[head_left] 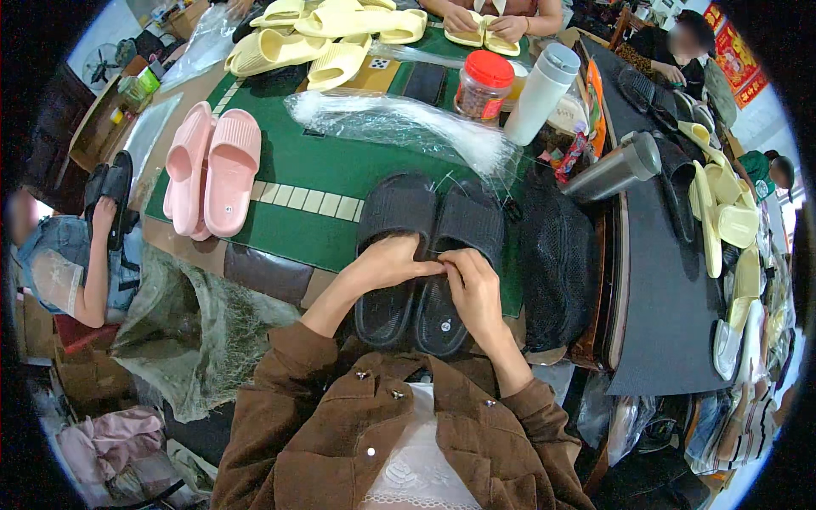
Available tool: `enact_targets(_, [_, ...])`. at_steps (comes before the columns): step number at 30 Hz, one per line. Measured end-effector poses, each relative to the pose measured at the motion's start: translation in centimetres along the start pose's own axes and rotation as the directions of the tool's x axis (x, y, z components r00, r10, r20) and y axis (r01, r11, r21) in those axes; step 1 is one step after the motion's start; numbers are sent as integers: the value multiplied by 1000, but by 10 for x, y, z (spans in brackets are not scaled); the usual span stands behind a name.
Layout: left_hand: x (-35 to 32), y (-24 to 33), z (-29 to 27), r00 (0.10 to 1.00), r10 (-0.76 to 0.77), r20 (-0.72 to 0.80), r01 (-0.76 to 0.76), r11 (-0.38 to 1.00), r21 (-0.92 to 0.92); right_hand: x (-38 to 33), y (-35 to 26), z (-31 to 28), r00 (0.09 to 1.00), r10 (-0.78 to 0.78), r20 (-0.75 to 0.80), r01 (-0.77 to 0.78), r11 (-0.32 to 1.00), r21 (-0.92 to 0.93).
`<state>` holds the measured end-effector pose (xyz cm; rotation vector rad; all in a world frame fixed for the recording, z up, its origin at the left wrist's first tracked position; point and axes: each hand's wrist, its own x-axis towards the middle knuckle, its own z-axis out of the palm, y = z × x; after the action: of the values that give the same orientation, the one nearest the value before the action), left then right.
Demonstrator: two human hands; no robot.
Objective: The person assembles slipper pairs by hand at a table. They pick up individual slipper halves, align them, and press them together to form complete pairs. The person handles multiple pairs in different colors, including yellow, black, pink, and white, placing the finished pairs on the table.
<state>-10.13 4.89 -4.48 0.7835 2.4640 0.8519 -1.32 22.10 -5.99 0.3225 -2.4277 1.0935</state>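
A pair of black slide slippers (393,316) lies side by side at the table edge in front of me, toes pointing away. My left hand (393,262) reaches to the left slipper's strap, its fingers partly hidden at the opening and its thumb stretched right toward the gap between the pair. My right hand (470,285) is pinched together over the right slipper, its fingertips meeting the left thumb. Whatever thin thing lies between those fingertips is too small to name. Beyond the straps lies a bundle of clear, thread-like plastic strands (408,123).
Left on the green mat (306,166) sit pink slippers (231,170). Yellow slippers (331,38) are piled at the back. A red-lidded jar (484,89), white bottle (542,93) and steel tumbler (614,166) stand right of the strands. A black mesh bag (557,255) borders the right slipper. Other people work nearby.
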Motion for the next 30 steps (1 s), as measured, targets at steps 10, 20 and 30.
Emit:
enact_targets(10, [-2,17,14,983,-73,-171,99,984,146,3,-21,-32,986,-144,-83,144,989,-7])
enact_targets(20, [4,8,23,962,16,-271,25,989,148,66,34,-48,994,99,-36,-103,981,-165])
enact_targets(30, [2,9,21,973,-50,-224,82,987,137,129,50,12,987,140,80,-127,980,-151])
